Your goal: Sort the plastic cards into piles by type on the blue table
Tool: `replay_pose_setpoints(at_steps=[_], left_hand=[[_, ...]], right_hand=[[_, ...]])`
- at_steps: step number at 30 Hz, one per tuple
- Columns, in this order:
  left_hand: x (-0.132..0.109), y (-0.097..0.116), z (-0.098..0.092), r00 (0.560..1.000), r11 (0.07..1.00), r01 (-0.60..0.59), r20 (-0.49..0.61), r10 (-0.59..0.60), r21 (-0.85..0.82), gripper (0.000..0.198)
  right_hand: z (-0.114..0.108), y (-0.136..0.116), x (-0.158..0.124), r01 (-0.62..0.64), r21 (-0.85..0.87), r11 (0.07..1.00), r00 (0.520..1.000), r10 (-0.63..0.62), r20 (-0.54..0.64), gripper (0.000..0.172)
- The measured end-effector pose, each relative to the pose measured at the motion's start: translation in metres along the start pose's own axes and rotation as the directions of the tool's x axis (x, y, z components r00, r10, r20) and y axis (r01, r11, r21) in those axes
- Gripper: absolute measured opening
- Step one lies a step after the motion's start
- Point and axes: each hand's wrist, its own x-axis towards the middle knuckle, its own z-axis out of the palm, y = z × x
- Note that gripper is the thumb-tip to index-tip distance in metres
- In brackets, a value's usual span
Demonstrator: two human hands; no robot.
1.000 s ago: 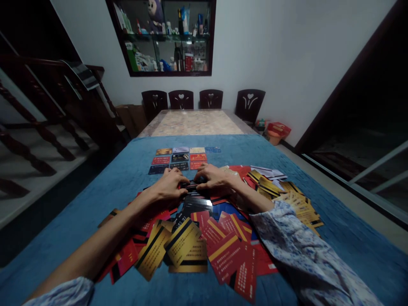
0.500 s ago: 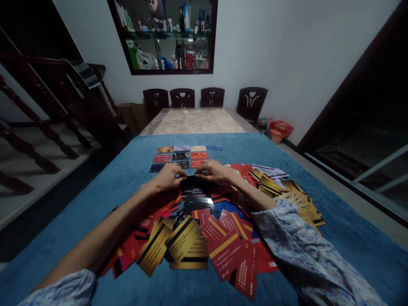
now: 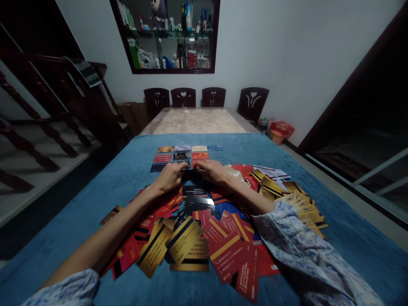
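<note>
Between my two hands a dark card (image 3: 190, 171) is pinched at its two ends, tilted so that mostly its edge shows. My left hand (image 3: 171, 176) has thumb and fingers closed on the left end. My right hand (image 3: 211, 171) grips the right end in the same way. Just beyond the hands lie neat rows of cards, with a red card (image 3: 200, 156) and a black card (image 3: 182, 155) among them; the fingers partly hide the nearest row. Below the hands, black cards (image 3: 194, 191) lie in a loose heap.
Gold cards (image 3: 185, 239) and red cards (image 3: 225, 250) spread over the near side of the blue cloth (image 3: 121, 170). More gold cards (image 3: 299, 206) fan out at the right, beside white cards (image 3: 270, 171). Dark chairs (image 3: 213, 97) stand at the table's far end.
Both hands have moved slightly forward with the dark card, toward the rows, uncovering more of the black cards below. The view has shifted a little.
</note>
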Motion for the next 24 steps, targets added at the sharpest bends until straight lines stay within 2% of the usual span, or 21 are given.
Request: replay_pose_setpoints(at_steps=[4,9,13,24], left_hand=[[-0.002,0.005,0.001,0.999,0.995,0.021,0.037,-0.025,0.097,0.034],[-0.005,0.013,0.003,0.992,0.983,0.046,0.108,-0.066,0.176,0.042],[-0.006,0.017,0.003,0.989,0.967,0.061,0.114,-0.091,0.247,0.043],[-0.006,0.016,0.008,0.988,0.965,0.084,0.102,-0.112,0.249,0.04]], right_hand=[[-0.001,0.001,-0.001,0.039,-0.037,0.999,0.999,-0.039,0.004,0.032],[0.001,0.003,-0.002,0.061,-0.095,0.994,0.998,-0.059,0.029,0.048],[0.005,0.005,-0.003,0.058,-0.091,0.994,0.998,-0.055,0.034,0.057],[0.014,0.012,-0.001,0.106,-0.084,0.991,0.994,-0.106,0.008,0.062]])
